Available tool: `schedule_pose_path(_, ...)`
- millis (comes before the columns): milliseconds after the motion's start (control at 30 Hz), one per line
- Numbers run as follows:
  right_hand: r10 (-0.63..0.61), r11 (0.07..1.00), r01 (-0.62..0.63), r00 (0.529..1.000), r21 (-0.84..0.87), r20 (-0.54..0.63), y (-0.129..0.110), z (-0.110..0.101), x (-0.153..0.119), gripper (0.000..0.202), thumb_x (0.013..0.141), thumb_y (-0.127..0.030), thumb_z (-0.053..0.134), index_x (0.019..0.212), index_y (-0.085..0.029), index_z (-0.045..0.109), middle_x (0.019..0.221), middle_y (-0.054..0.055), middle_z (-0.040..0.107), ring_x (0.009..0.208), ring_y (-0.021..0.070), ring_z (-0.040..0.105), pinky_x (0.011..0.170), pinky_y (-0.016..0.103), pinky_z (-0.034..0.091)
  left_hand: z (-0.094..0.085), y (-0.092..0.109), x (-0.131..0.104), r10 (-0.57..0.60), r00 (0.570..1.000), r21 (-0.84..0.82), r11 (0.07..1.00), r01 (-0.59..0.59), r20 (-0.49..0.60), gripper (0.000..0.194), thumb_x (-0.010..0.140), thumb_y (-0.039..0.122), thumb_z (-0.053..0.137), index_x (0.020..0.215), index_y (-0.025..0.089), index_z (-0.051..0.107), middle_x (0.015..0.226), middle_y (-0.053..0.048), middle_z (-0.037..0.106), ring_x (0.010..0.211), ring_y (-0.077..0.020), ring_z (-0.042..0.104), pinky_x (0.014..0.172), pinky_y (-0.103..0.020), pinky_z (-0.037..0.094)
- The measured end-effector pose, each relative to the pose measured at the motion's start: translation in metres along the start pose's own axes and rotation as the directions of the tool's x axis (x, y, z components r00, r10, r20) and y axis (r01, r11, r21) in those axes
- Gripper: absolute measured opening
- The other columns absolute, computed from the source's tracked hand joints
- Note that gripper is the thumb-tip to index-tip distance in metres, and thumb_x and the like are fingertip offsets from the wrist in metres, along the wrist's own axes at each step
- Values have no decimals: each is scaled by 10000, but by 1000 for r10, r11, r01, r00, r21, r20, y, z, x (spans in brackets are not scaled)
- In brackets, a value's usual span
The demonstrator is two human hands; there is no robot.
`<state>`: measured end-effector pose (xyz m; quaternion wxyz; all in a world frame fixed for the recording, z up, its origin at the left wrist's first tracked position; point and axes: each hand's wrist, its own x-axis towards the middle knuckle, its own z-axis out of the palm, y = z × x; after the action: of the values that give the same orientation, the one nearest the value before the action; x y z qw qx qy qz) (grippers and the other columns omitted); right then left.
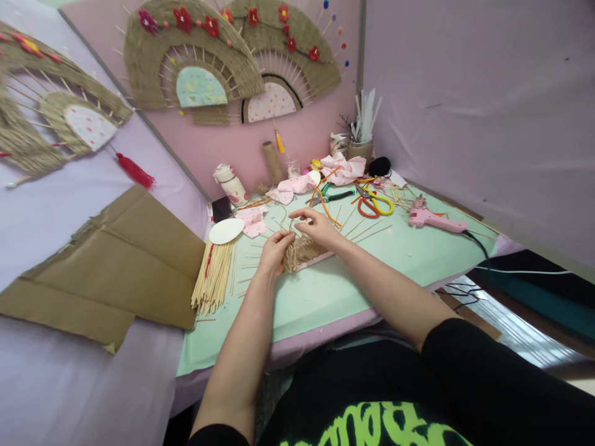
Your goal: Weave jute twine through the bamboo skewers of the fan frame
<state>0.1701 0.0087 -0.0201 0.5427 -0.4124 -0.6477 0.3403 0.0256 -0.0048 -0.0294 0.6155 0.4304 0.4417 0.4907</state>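
Observation:
A small half-round fan frame [312, 250] lies on the table, with thin sticks spreading out from it and jute twine [292, 257] woven over its left part. My left hand [277, 249] is closed on the woven left part, thumb and fingers pinching the twine and sticks. Above the frame's middle is my right hand [318, 229], its fingers bent, with a strand of twine at the fingertips. The fingers hide part of the weaving.
A bundle of sticks [212, 279] lies left, under a white oval card [226, 231]. Scissors [374, 202], green-handled pliers [337, 195] and a pink glue gun [434, 218] lie behind and right. Cardboard [111, 266] leans left. A bottle [230, 184] stands at the back.

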Motion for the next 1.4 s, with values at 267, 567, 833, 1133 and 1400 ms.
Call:
schedule_pose_path(267, -101, 995, 101, 995, -13, 14, 7, 5, 0, 96, 717, -273, 641, 704, -183, 671, 922, 53, 626, 941, 167, 560, 912, 336, 374, -1, -1, 2, 12, 1000, -53, 999, -11, 20, 320, 530, 280, 786, 758, 139, 611, 625, 26, 603, 550, -85, 541, 558, -216, 411)
schedule_pose_path(567, 177, 968, -183, 983, 171, 46, 2, 3, -1, 213, 672, -366, 643, 707, -157, 630, 735, 9, 631, 748, 138, 561, 780, 288, 422, -3, 6, 1, 43, 999, -191, 981, -42, 1, 322, 553, 298, 790, 754, 160, 578, 641, 35, 588, 539, -67, 540, 560, -202, 427)
schedule_pose_path(833, 216, 932, -234, 972, 276, 93, 10, -1, 3, 242, 655, -383, 656, 728, -153, 636, 675, -13, 613, 650, 107, 522, 676, 253, 413, 3, 2, -5, 107, 984, -13, 994, -106, 145, 390, 577, 288, 769, 898, 196, 567, 691, 34, 594, 575, -94, 555, 567, -216, 427)
schedule_pose_path(1133, -198, 976, 209, 970, -68, 140, -6, -3, -3, 79, 725, -218, 635, 737, -204, 712, 825, 36, 639, 883, 174, 539, 874, 336, 369, -4, -13, 7, 184, 983, 278, 943, -183, 25, 270, 649, 381, 703, 752, 141, 634, 676, 0, 608, 639, -113, 528, 607, -214, 392)
schedule_pose_path(1400, -167, 984, 172, 982, -52, 91, -3, -3, -1, 106, 750, -250, 613, 737, -191, 700, 758, 33, 643, 795, 158, 558, 818, 318, 393, -6, -2, 3, 36, 999, 33, 999, -36, -7, 302, 565, 328, 769, 750, 152, 608, 618, 29, 580, 529, -89, 518, 525, -211, 396)
